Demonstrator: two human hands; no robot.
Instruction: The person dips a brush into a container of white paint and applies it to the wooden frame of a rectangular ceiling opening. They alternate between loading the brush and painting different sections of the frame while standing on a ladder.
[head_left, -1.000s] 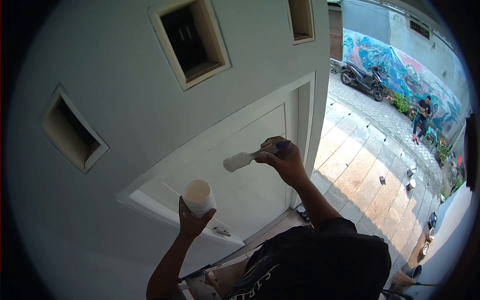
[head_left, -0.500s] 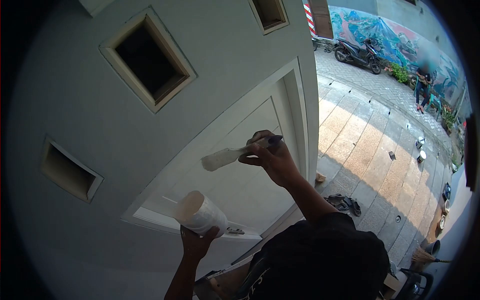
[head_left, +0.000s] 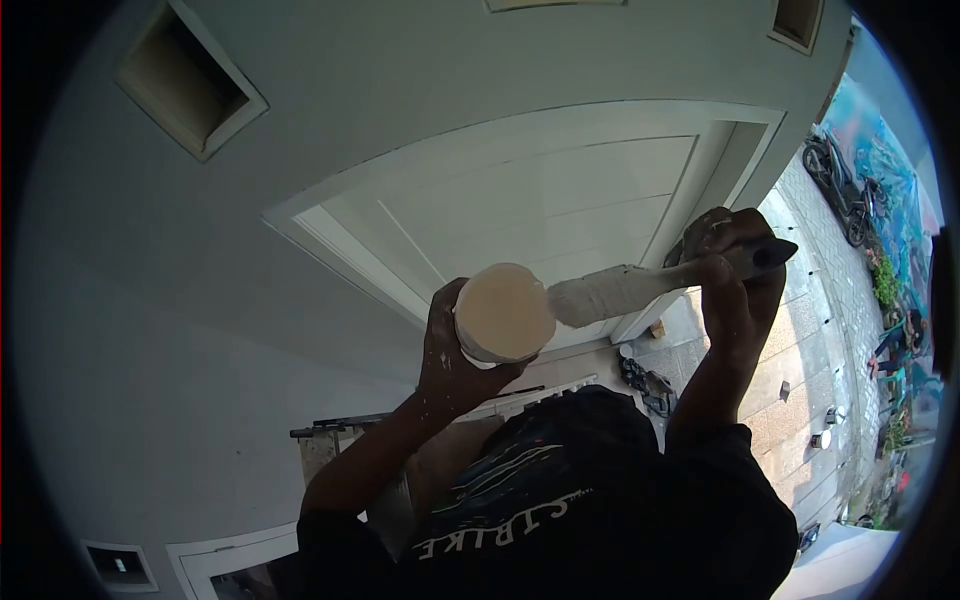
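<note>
My left hand (head_left: 450, 365) is wrapped round a white plastic container (head_left: 505, 313) from its left and lower side. Cream-coloured paint fills much of what shows through its round mouth. In my right hand (head_left: 730, 260) is a paintbrush (head_left: 620, 292), gripped by its handle with the dark tip sticking out to the right. The bristles are coated in pale paint and point left, close beside the container's rim. Both hands are in front of a white door (head_left: 520, 210) with a pale frame.
Square recesses (head_left: 185, 80) open in the grey-green wall (head_left: 330, 80). Sandals (head_left: 648, 385) lie on the paving below. Farther right are a parked motorbike (head_left: 845, 190), paint cans (head_left: 821, 439) and a seated person (head_left: 905, 335). A ledge (head_left: 340, 425) juts out by my left forearm.
The view has turned, so the door and wall appear rotated. The container now shows its open mouth to the camera, and the brush tip is nearer its rim. Both hands keep their holds.
</note>
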